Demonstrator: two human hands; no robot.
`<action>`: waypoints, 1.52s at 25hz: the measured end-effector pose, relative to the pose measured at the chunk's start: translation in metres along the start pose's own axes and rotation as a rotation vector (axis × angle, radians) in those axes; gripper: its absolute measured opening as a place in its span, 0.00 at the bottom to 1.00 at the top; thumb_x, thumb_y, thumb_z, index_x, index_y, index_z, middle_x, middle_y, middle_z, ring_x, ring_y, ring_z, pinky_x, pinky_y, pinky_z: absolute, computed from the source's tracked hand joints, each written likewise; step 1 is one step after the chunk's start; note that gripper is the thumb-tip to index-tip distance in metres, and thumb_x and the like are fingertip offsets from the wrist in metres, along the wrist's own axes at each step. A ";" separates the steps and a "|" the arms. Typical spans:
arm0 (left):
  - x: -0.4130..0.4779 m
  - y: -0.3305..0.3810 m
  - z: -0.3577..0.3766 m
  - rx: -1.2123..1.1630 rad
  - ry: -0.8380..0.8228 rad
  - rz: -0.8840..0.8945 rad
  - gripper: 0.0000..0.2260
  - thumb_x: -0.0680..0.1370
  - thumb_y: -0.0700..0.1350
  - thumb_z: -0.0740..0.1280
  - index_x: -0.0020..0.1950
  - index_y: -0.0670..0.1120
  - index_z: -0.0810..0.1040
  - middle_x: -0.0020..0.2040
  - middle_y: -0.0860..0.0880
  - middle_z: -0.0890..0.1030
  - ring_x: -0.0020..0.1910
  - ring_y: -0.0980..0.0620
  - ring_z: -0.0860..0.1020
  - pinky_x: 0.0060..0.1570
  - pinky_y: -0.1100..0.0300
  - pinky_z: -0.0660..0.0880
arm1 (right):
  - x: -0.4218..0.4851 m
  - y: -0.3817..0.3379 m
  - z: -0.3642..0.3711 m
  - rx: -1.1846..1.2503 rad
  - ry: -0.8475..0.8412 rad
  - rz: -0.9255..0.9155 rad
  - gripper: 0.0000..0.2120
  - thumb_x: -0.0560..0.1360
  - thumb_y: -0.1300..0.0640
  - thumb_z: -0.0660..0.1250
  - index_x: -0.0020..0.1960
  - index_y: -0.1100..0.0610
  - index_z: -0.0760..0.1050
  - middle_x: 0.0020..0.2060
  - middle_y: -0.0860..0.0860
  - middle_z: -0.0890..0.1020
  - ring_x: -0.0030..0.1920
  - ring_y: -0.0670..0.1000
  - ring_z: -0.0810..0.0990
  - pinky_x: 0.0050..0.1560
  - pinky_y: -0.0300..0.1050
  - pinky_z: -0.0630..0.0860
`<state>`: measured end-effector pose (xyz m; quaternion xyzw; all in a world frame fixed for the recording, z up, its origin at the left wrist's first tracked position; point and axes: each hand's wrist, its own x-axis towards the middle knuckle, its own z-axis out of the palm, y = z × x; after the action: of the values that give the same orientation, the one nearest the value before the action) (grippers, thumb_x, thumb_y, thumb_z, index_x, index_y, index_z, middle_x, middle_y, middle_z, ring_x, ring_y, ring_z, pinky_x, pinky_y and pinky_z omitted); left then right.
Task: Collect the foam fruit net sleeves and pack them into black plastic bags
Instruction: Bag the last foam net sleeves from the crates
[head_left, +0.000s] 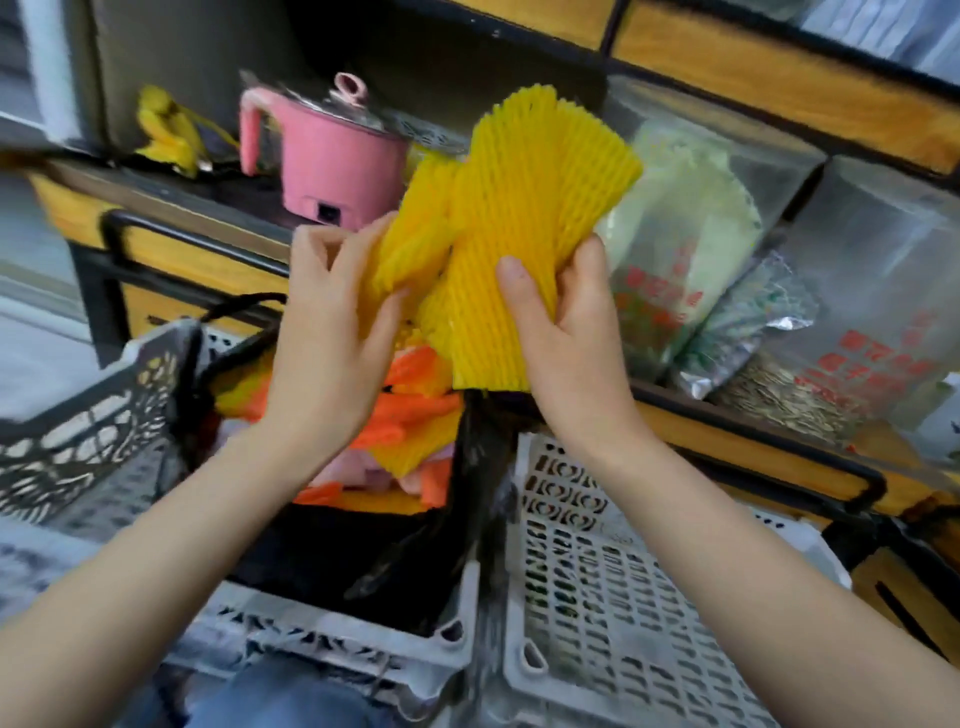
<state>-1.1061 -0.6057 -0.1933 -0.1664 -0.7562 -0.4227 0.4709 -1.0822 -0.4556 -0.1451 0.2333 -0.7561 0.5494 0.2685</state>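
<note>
Both hands are raised over the black plastic bag (363, 561).

Right hand (566, 332): grip pinching a flat stack of yellow foam net sleeves (524, 197), thumb across the near face, fingers hidden behind. The stack stands roughly upright and fans wider toward the top.

Left hand (332, 312): grip pinching a smaller yellow bunch (415, 228) between thumb and fingers. The bunch touches the stack's left edge.

The bag sits open inside a grey slotted crate (337, 639). Loose sleeves (410, 415) in orange, yellow and pink are piled in its mouth, directly below the hands.

A second grey crate (597, 597) stands just beside it on the right. A black openwork crate (93, 426) sits tilted at the left.

On the shelf behind are a pink electric pot (337, 156) and, to the right, clear bags with red print (691, 234).
</note>
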 end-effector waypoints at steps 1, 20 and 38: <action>0.000 -0.013 -0.007 0.029 -0.039 -0.026 0.19 0.78 0.40 0.64 0.69 0.41 0.69 0.51 0.47 0.65 0.49 0.62 0.63 0.51 0.76 0.60 | 0.006 0.002 0.019 0.014 -0.014 0.011 0.08 0.79 0.57 0.62 0.55 0.54 0.65 0.50 0.47 0.78 0.52 0.44 0.77 0.55 0.45 0.75; 0.009 -0.093 -0.090 -0.206 -0.335 -0.762 0.09 0.80 0.44 0.63 0.46 0.41 0.78 0.38 0.45 0.80 0.33 0.54 0.77 0.31 0.67 0.72 | -0.002 0.051 0.094 -0.497 -0.325 -0.036 0.18 0.80 0.49 0.57 0.67 0.56 0.64 0.52 0.46 0.74 0.51 0.48 0.75 0.47 0.44 0.71; -0.004 -0.079 -0.070 0.152 -0.460 -0.333 0.10 0.80 0.46 0.61 0.59 0.47 0.76 0.51 0.51 0.75 0.48 0.55 0.72 0.42 0.66 0.65 | 0.000 0.042 0.082 -0.697 -0.625 -0.131 0.21 0.79 0.53 0.61 0.71 0.51 0.64 0.65 0.47 0.70 0.63 0.46 0.68 0.64 0.45 0.66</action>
<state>-1.1150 -0.7075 -0.2209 -0.0956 -0.8896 -0.3873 0.2226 -1.1216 -0.5221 -0.1951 0.3306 -0.9237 0.1484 0.1246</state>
